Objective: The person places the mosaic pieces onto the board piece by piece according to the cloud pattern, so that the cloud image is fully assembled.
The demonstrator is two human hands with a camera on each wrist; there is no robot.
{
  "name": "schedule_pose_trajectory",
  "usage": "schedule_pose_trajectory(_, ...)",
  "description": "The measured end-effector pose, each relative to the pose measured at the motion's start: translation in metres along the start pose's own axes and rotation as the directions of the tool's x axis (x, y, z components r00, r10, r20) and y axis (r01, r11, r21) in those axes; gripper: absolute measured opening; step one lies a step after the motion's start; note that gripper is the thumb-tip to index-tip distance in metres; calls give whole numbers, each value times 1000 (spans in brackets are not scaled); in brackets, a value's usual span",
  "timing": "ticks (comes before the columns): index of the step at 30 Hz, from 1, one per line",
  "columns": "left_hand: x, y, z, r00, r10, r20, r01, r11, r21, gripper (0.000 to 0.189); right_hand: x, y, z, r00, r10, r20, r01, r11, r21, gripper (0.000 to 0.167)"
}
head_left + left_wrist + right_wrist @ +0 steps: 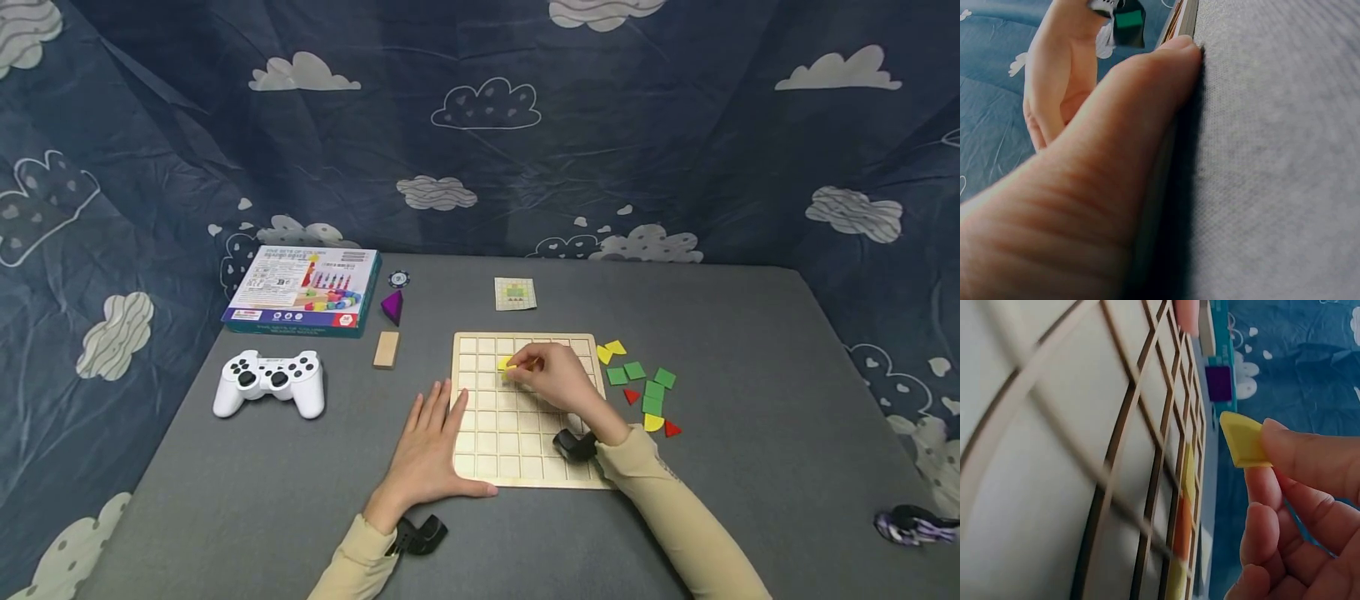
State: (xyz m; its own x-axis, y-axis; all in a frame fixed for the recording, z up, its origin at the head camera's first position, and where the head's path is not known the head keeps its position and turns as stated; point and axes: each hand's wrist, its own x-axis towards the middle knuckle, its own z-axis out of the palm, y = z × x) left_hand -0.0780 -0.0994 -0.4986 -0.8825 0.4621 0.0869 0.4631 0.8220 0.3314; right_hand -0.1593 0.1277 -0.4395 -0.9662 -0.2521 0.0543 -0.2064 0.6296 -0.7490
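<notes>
A pale wooden grid board (487, 464) lies in front of me. My left hand (423, 458) rests at its left front corner, fingers spread, thumb along the front edge. Over the board's upper middle, my right hand (557, 379) pinches a yellow quarter-round tile (1244, 440) between thumb and fingers. The right wrist view has it raised off the grid. Set in the cells beyond are a yellow tile (1189, 475) and an orange-red tile (1182, 528), partly cut off by the low angle. In the left wrist view, the left thumb (1147, 81) lies against the board's edge.
Right of the board are several green tiles (653, 390), yellow tiles (616, 347) and red triangles (672, 428). A pattern card (515, 293) lies behind it. To the left are a wooden block (386, 350), purple piece (392, 307), chip (399, 279), box (300, 287) and game controller (270, 382).
</notes>
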Motion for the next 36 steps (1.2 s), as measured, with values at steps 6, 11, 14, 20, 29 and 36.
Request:
schedule_pose_trajectory(6,0,-1,0,1000,1,6,-1,1000,-5,133,11,-3,16,998,-24,52,25,1000,-9,4)
schedule_pose_trajectory(11,0,-1,0,1000,1,12,-1,1000,-5,133,14,-4,24,996,-24,88,29,998,-52,4)
schedule_pose_trajectory(14,0,0,0,1000,-2,15,2,1000,-7,132,16,-6,26,995,-16,99,26,995,-93,5)
schedule_pose_trajectory(20,0,0,-1,1000,-8,18,8,1000,-7,132,17,-9,28,994,15,105,4,984,-177,3)
schedule_pose_trajectory(29,-1,0,-1,1000,-4,11,4,1000,-1,132,17,-10,27,992,31,118,-5,977,-213,4)
schedule_pose_trajectory(36,-1,0,0,1000,-2,8,2,1000,-3,132,15,-1,15,992,37,122,-17,987,-161,6)
